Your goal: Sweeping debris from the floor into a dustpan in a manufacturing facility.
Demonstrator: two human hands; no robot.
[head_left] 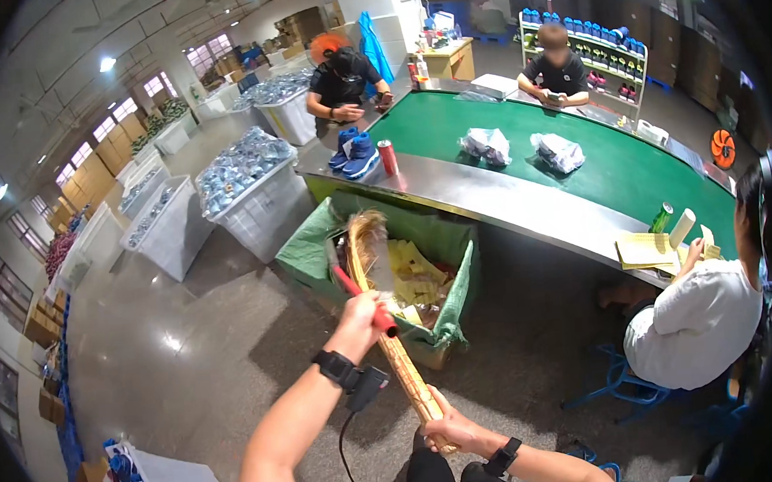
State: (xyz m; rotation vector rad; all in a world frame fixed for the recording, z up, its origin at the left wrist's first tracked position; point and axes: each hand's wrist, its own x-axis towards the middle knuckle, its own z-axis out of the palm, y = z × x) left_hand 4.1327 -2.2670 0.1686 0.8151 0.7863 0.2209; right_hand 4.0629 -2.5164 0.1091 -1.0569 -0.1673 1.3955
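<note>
1. A long green-topped work table point(629, 169) with a steel edge runs across the right half; bagged goods, a red can point(388, 157) and a pair of blue shoes point(354, 151) lie on it.
2. Three people sit at the table, one in a white shirt point(696, 324) at the near right.
3. A cardboard bin lined with green cloth point(445, 264) stands on the floor against the table's near edge, holding yellow scraps.
4. A straw broom point(391, 329) slants from the bin toward the person; its bristle head lies inside the bin.
5. A red-handled dustpan point(363, 302) also reaches into the bin, just beside the broom.
6. The left hand point(360, 318) is clenched around the red handle.
7. The right hand point(451, 430) grips the broom's lower shaft, nearer the body.
</note>
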